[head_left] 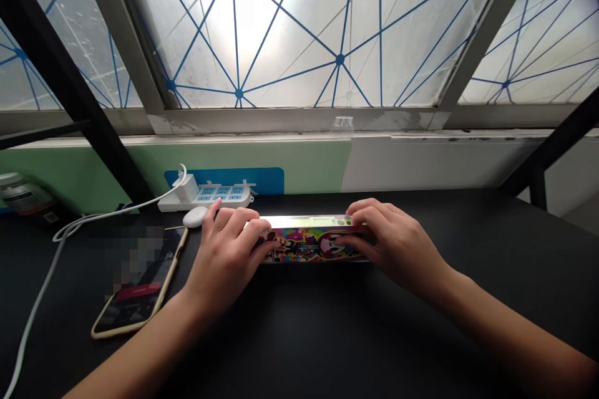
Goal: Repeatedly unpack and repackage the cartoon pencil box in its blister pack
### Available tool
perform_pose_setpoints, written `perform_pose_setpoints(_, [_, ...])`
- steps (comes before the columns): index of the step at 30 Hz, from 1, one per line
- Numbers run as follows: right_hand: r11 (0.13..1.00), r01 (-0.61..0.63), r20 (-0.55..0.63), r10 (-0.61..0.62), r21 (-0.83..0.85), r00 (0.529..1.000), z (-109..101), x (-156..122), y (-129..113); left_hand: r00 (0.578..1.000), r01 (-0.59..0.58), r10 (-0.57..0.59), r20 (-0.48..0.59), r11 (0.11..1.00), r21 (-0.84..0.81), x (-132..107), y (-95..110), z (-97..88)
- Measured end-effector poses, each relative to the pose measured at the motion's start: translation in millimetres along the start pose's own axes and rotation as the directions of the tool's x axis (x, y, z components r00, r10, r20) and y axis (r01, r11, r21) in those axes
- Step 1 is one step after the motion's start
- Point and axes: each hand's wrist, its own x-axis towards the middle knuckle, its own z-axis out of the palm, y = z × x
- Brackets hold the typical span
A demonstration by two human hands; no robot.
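A long, narrow box (304,244) with a colourful cartoon print on its front and a pale, shiny top lies crosswise on the black desk. At its left end my left hand (231,249) grips it, thumb on the printed front and fingers over the top. My right hand (388,234) holds the other end the same way, its thumb across a round printed figure. Both ends of the box are partly covered by my hands. Just behind my left fingers sits a small white rounded case (194,217).
A phone (140,287) in a pale-edged case lies left of my left forearm. Behind it, a white power strip (224,195) has a charger and white cable (42,287) plugged in. A jar (28,196) stands far left. Black frame legs (524,162) rise at both sides, before a patterned window.
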Motion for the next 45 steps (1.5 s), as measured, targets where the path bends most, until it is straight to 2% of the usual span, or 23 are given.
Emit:
perform_pose_setpoints(5, [0.996, 0.058, 0.094, -0.052, -0.062, 0.994, -0.3, -3.2, -15.1, 0.994, -0.074, 0.075, 0.078, 0.997, -0.012, 2.1, 3.5, -5.8])
perform_pose_setpoints(8, [0.988, 0.131, 0.186, -0.115, -0.077, 0.976, 7.2, -5.8, -21.7, 0.97, -0.119, 0.129, 0.206, 0.991, -0.061, -1.1, 7.1, -0.8])
perform_pose_setpoints(10, [0.99, 0.128, 0.231, -0.113, -0.051, 0.966, 13.2, -7.3, -24.4, 0.946, -0.115, 0.143, 0.292, 0.987, -0.112, -3.8, 9.9, 4.6])
perform_pose_setpoints(12, [0.994, 0.106, 0.273, -0.1, -0.007, 0.957, 18.4, -8.4, -25.6, 0.933, -0.092, 0.144, 0.329, 0.982, -0.168, -5.7, 12.1, 8.9])
perform_pose_setpoints(16, [0.989, 0.13, 0.386, -0.147, 0.069, 0.911, 25.7, -10.1, -25.6, 0.938, -0.031, 0.113, 0.328, 0.969, -0.245, -6.6, 11.3, 12.1])
perform_pose_setpoints(20, [0.984, 0.138, 0.436, -0.175, 0.114, 0.883, 27.7, -11.5, -25.5, 0.929, 0.008, 0.073, 0.363, 0.976, -0.219, -7.9, 3.6, 15.5])
perform_pose_setpoints(23, [0.98, 0.144, 0.439, -0.191, 0.138, 0.878, 25.0, -11.2, -26.4, 0.898, 0.084, -0.012, 0.44, 0.986, -0.145, -11.2, -2.2, 20.6])
perform_pose_setpoints(26, [0.977, 0.135, 0.436, -0.194, 0.163, 0.879, 19.5, -9.6, -27.4, 0.866, 0.137, -0.045, 0.498, 0.979, -0.149, -13.6, -4.9, 23.3])
perform_pose_setpoints(30, [0.974, 0.049, 0.472, -0.151, 0.221, 0.868, 14.1, -6.4, -23.1, 0.864, 0.167, -0.049, 0.501, 0.967, -0.194, -13.1, -4.7, 20.7])
perform_pose_setpoints(33, [0.977, -0.031, 0.442, -0.067, 0.211, 0.895, 15.4, -3.8, -12.7, 0.86, 0.186, -0.054, 0.508, 0.959, -0.214, -12.0, -4.3, 18.1])
perform_pose_setpoints(35, [0.978, -0.09, 0.445, -0.003, 0.187, 0.896, 17.1, -2.1, -4.4, 0.858, 0.189, -0.057, 0.51, 0.959, -0.21, -11.7, -3.8, 17.4])
perform_pose_setpoints(37, [0.972, -0.152, 0.482, 0.049, 0.177, 0.875, 18.0, -0.7, 2.8, 0.869, 0.175, -0.06, 0.492, 0.966, -0.19, -11.6, -2.8, 17.3])
perform_pose_setpoints(40, [0.956, -0.229, 0.52, 0.104, 0.182, 0.848, 18.0, 0.3, 9.6, 0.907, 0.121, -0.052, 0.419, 0.983, -0.141, -11.4, 0.7, 16.7])
perform_pose_setpoints(42, [0.953, -0.24, 0.496, 0.12, 0.185, 0.86, 17.5, 0.6, 12.0, 0.928, 0.078, -0.032, 0.371, 0.991, -0.11, -11.0, 4.3, 15.6])
perform_pose_setpoints(45, [0.962, -0.215, 0.4, 0.132, 0.168, 0.907, 16.1, 1.8, 12.5, 0.945, 0.016, 0.008, 0.326, 0.997, -0.07, -10.3, 10.2, 13.8])
